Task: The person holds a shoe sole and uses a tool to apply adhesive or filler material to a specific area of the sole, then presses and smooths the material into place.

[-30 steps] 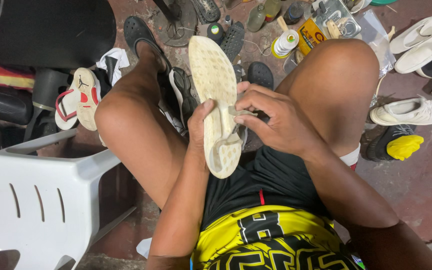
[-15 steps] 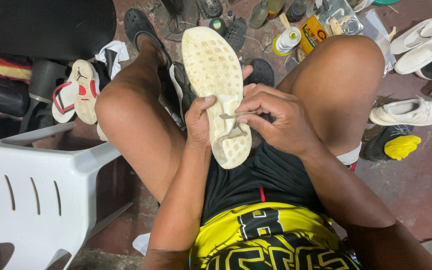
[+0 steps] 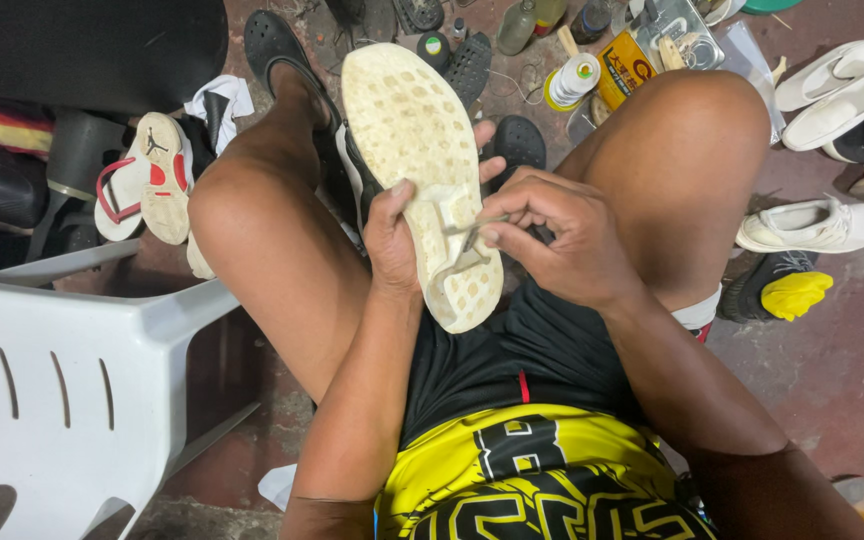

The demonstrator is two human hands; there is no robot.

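A shoe turned sole-up, its cream dimpled sole [image 3: 407, 130] dirty and worn, rests between my bare knees. My left hand [image 3: 392, 235] grips its left edge near the heel, thumb on the sole. My right hand [image 3: 552, 235] pinches a thin metal tool [image 3: 472, 230] and holds its tip against the heel part of the sole. I sit in black shorts and a yellow-and-black shirt.
A white plastic chair [image 3: 62, 370] stands at my left. Several shoes lie around: a white-and-red pair [image 3: 147, 175] at left, white sneakers [image 3: 817, 225] at right, a black shoe with yellow stuffing [image 3: 787, 290]. Bottles, a thread spool [image 3: 572, 80] and a tin sit ahead on the floor.
The shoe has turned slightly, its toe now pointing up and left. My right hand shifted on the heel, and the metal tool now shows against the sole.
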